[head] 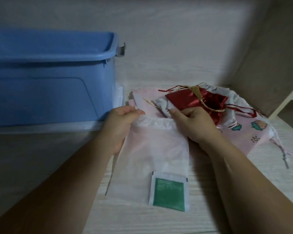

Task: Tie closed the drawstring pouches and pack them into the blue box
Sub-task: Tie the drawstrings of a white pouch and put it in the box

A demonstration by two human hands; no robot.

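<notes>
Pouch (152, 149), sheer and limp, right of blue box (49, 78): left hand (120, 122) pinched its drawstring, right hand (194, 124) gripped its gathered mouth.

the box (46, 92) stands on the tabletop (209, 53) at 9 o'clock. a sheer pouch (152, 149) lies at centre, its mouth toward 12 o'clock, the left hand (120, 122) at its 10 o'clock corner, the right hand (193, 124) at its 2 o'clock corner. a sachet (168, 191) lies at its 6 o'clock edge. a heap of pouches (209, 102) lies at 2 o'clock, the satin pouch (193, 100) on top.
</notes>
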